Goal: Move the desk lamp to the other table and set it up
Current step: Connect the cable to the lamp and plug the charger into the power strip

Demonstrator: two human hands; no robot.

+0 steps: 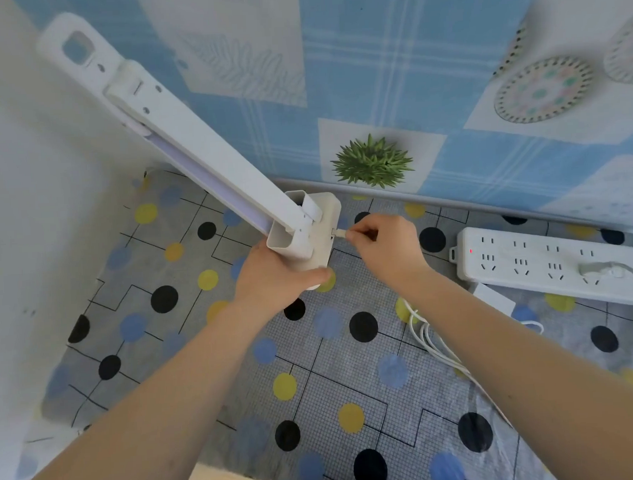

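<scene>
The white desk lamp (199, 136) stands on the table with the dotted cloth (344, 370), its long arm rising toward the upper left. Wrapped around the lamp's base (318, 236) from the left is my left hand (273, 275). My right hand (385, 243) pinches a small white cable plug (340, 232) against the right side of the base. The white cable (438, 347) trails along the cloth under my right forearm.
A white power strip (543, 261) lies at the right with one plug in it and a red light lit. A small white adapter (494, 298) sits below it. A patterned blue wall covering (391, 89) backs the table; a pale wall is at the left.
</scene>
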